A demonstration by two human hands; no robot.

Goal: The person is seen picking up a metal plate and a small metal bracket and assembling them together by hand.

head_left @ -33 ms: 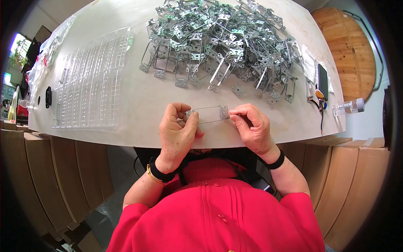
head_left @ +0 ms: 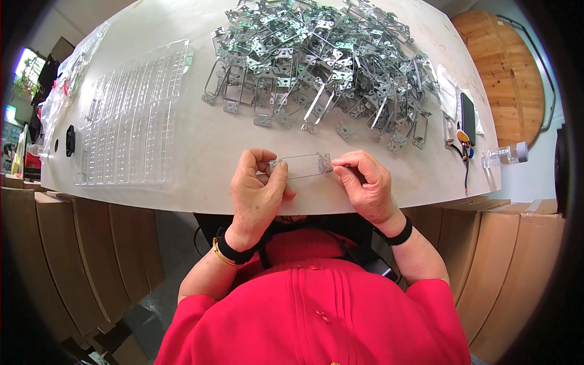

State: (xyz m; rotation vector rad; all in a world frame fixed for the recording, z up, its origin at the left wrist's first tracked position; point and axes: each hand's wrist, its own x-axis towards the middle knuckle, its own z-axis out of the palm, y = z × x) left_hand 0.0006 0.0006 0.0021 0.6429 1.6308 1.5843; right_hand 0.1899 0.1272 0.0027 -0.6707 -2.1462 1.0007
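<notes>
1. Meanwhile, a thin metal frame (head_left: pixel 302 165) is being pinched at its ends by the left hand (head_left: pixel 258 191) and right hand (head_left: pixel 365 182), just above the table's (head_left: pixel 201 152) near edge.
2. Judging by this, even pressure is being called for, lest the frame bend.

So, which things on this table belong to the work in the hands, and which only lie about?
In the work:
- thin metal frame, held at its ends by left hand and right hand
- heap of metal frames
- clear plastic trays

Lying about:
- dark phone
- small clear bottle
- cardboard boxes
</notes>
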